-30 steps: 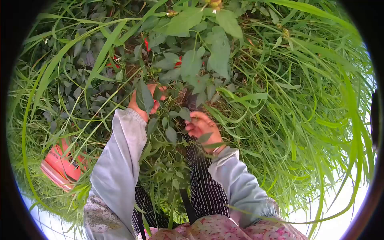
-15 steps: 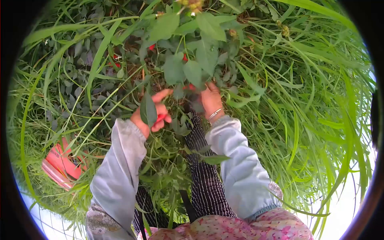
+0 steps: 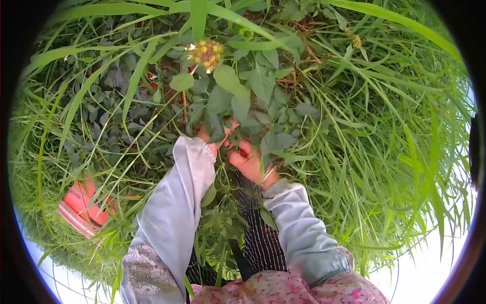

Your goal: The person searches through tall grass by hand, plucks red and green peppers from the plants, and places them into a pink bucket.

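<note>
My left hand (image 3: 214,143) reaches in among the dark green leaves of a low plant (image 3: 221,100), which cover much of it. Its fingers look closed near a thin stem, but what they hold is hidden. Close beside it, my right hand (image 3: 246,161), with a silver bangle at the wrist, has its fingers curled around a red chili pepper (image 3: 246,147), partly covered by the fingers. Another bit of red fruit (image 3: 152,77) shows among the leaves at the upper left.
A red container (image 3: 86,205) lies tilted in the grass at the left. Long grass blades (image 3: 364,152) crowd the right side. A flower head (image 3: 206,54) rises in front of the plant. My striped trouser leg (image 3: 258,223) stands below my hands.
My left hand, which had a red pepper in its fingers, has moved right and in behind leaves. My right hand has come down and left, close to it. The view has shifted slightly.
</note>
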Action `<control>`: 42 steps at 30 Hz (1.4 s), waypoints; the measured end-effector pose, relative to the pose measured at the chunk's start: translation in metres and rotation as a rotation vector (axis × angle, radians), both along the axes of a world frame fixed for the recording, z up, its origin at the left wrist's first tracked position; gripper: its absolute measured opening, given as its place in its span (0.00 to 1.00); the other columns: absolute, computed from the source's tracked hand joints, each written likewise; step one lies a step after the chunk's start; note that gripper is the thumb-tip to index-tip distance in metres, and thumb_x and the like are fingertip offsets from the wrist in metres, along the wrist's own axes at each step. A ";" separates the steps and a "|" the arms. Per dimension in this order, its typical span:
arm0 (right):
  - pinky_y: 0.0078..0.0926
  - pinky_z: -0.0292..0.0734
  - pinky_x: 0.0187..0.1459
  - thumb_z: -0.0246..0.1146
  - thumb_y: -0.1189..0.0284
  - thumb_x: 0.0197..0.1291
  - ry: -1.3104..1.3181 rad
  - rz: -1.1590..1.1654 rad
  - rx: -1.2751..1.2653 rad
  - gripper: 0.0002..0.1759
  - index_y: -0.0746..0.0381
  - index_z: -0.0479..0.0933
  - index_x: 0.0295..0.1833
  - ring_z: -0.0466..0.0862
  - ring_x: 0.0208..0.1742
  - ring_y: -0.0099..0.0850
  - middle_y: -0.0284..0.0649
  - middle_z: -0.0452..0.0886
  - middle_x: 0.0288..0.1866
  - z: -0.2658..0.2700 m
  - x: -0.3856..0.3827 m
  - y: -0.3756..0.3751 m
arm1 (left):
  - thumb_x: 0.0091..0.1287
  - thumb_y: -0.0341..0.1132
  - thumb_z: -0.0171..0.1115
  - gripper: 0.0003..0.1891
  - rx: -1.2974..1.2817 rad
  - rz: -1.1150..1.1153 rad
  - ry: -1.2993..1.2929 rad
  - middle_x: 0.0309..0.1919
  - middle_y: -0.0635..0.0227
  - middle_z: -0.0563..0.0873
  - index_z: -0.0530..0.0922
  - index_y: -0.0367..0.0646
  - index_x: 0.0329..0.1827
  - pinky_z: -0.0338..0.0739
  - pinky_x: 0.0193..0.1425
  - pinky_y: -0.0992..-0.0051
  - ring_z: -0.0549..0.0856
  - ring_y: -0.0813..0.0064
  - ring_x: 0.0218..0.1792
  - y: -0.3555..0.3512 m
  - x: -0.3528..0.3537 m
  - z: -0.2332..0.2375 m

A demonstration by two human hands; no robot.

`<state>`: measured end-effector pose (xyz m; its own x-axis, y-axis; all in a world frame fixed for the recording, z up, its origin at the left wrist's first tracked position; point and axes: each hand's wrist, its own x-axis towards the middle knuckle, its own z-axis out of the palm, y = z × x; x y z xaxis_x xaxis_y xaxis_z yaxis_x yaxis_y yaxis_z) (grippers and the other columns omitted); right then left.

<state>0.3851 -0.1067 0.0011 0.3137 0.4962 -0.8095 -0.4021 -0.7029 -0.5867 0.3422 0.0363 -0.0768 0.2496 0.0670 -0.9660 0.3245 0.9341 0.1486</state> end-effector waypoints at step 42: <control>0.22 0.74 0.38 0.60 0.73 0.58 0.479 -0.663 0.306 0.14 0.63 0.76 0.50 0.77 0.39 0.24 0.32 0.78 0.43 0.002 -0.039 0.027 | 0.59 0.35 0.64 0.17 0.904 -0.914 0.064 0.38 0.56 0.83 0.75 0.39 0.50 0.75 0.45 0.72 0.83 0.67 0.41 0.024 -0.099 0.089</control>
